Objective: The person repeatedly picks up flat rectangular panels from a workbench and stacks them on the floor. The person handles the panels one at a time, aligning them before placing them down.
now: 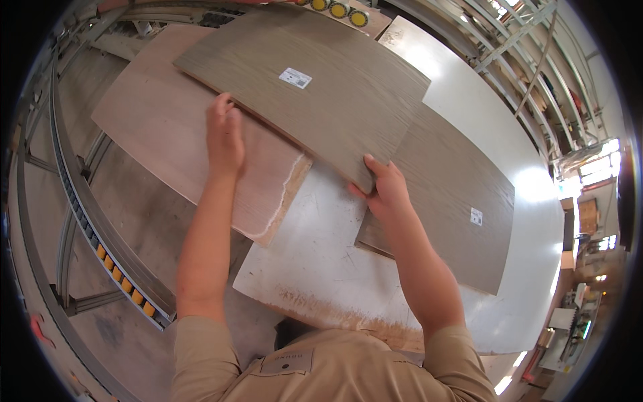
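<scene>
A brown wood-grain panel (335, 87) with a small white label lies at a slant across the top of the stack. My right hand (388, 190) grips its near right corner, thumb on top and fingers beneath. By the panel's long near edge is my left hand (226, 137), fingers loosely extended and fingertips at the edge; it does not wrap round the board. A second brown panel (455, 194), also labelled, sits to the right, partly covered by the first. Under the first panel's left part is a pinkish-brown board (167, 120) with a ragged pale line near its right end.
A glossy white board (301, 258) with a worn, brown near edge supports the panels. Along the left runs a metal roller conveyor rail (114, 268) with yellow rollers. More yellow rollers (338, 10) show at the far side. A metal rack (536, 60) stands at the far right.
</scene>
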Motion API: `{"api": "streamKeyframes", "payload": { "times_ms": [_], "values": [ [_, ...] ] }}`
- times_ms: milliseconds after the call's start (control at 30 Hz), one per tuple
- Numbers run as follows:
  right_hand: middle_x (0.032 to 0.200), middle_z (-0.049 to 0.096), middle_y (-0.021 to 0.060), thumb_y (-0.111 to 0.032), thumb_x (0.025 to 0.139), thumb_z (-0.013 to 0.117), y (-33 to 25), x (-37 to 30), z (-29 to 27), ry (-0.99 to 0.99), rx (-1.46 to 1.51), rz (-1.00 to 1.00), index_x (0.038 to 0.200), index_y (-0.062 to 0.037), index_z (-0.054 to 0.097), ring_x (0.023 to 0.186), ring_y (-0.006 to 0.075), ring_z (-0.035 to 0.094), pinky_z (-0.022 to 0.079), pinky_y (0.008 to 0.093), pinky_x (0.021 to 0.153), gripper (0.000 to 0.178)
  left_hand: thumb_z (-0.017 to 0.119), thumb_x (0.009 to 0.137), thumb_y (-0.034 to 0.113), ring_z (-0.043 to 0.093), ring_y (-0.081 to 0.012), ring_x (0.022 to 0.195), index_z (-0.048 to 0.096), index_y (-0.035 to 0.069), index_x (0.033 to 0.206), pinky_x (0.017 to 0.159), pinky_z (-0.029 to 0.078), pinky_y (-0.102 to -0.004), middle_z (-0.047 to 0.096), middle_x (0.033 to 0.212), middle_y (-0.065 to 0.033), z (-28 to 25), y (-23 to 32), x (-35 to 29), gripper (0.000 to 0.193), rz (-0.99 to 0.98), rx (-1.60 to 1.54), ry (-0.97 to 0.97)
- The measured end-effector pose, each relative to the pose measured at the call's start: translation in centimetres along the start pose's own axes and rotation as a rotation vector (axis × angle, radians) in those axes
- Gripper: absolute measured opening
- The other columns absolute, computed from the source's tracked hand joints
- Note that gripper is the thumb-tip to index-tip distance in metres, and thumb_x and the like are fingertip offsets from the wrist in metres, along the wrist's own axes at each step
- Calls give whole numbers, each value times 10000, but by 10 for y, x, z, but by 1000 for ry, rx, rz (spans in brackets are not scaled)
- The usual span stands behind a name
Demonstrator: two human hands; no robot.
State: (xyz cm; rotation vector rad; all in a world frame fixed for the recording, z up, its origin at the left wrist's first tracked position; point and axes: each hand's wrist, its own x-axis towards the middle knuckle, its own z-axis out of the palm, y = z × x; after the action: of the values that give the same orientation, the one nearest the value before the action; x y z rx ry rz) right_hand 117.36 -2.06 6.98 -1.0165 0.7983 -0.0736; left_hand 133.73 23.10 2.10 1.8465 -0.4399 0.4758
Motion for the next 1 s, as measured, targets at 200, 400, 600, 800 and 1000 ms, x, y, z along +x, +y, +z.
{"api": "streamKeyframes", "payload": {
  "times_ms": [200,400,600,800,1000],
  "values": [
    [1274,548,105,-143,966,573,10,-57,-43,-44,28,-32,1313,-73,415,1085,259,600,579,425,710,388,517,981,352,460,-280,1269,274,7,1448,997,476,-403,374,1433,-190,-6,-10,6,629,-488,-547,269],
    [1154,601,107,-166,966,573,27,-98,-95,3,109,-86,1282,-60,444,875,227,655,569,370,526,358,536,968,334,516,-251,1117,391,-22,1374,960,439,-352,481,1302,-154,7,-23,7,560,-388,-251,357],
    [1125,615,94,-156,968,561,37,-130,-146,74,116,-114,1276,-68,455,839,216,658,555,366,512,337,515,967,373,513,-308,1153,437,-48,1330,1014,382,-363,501,1284,-202,9,-47,11,562,-249,29,302],
    [1038,627,49,-200,983,532,46,-160,-189,215,152,-174,1279,-94,477,761,161,634,506,320,480,319,501,970,360,484,-287,1256,455,-39,1338,1027,401,-387,489,1351,-176,31,-17,31,544,-404,-266,198],
    [991,619,31,-193,981,522,39,-202,-236,342,136,-260,1329,-100,454,696,123,611,457,272,434,367,541,954,288,634,-217,940,600,-13,1122,761,526,-337,640,1052,-121,46,39,17,350,-598,-400,131]
  ]
}}
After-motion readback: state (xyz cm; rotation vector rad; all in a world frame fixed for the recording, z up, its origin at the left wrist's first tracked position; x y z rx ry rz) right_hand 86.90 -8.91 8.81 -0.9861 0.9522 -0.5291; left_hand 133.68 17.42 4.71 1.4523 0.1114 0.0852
